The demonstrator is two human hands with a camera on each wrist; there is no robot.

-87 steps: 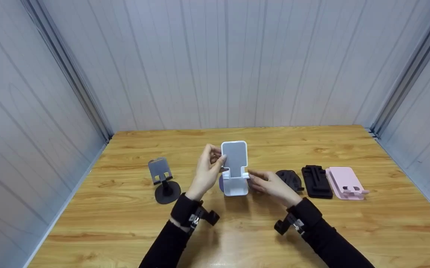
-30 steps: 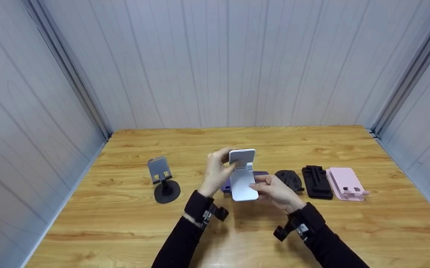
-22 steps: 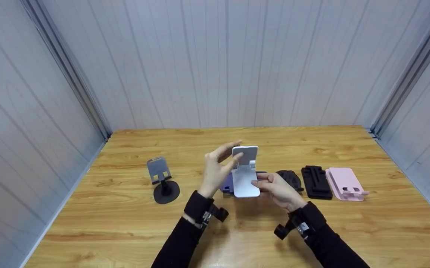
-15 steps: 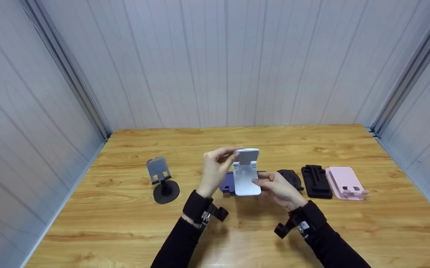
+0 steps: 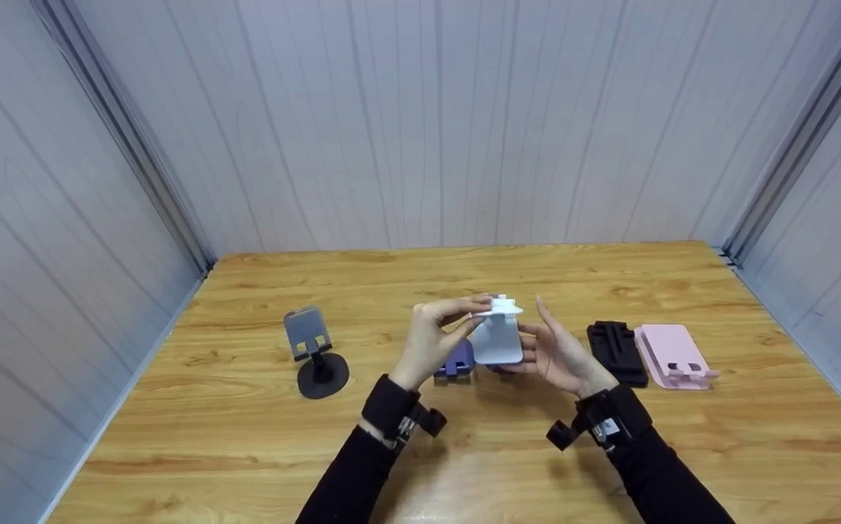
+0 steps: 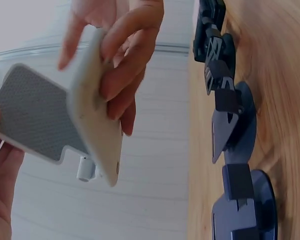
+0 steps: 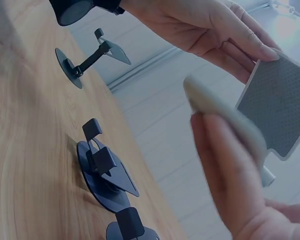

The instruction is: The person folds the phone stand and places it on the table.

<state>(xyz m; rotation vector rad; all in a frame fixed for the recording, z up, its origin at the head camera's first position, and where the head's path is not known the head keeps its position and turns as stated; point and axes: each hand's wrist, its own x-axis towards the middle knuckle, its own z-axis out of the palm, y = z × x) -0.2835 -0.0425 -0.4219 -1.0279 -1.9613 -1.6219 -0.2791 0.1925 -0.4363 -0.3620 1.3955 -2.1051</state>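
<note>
A white folding phone stand (image 5: 499,340) is held up above the middle of the table. My left hand (image 5: 432,336) pinches its upper plate between thumb and fingers. In the right wrist view that plate shows a grey textured pad (image 7: 275,105), with the left thumb at its edge. My right hand (image 5: 564,358) has its thumb raised and its fingers extended against the stand's white base panel (image 6: 97,115), not curled round it. The two panels stand at an angle to each other. Behind the stand, a purple phone stand (image 5: 455,362) is partly covered.
On the left of the wooden table (image 5: 260,451) stands a grey phone stand (image 5: 309,331) with a round black base. To the right lie a black folded stand (image 5: 617,354) and a pink stand (image 5: 675,353). Pale panelled walls (image 5: 420,131) enclose the back and sides.
The phone stand has shifted right and its upper plate has tipped until nearly edge-on in the head view. My right hand, earlier pinching the base panel, has lifted its thumb and straightened its fingers.
</note>
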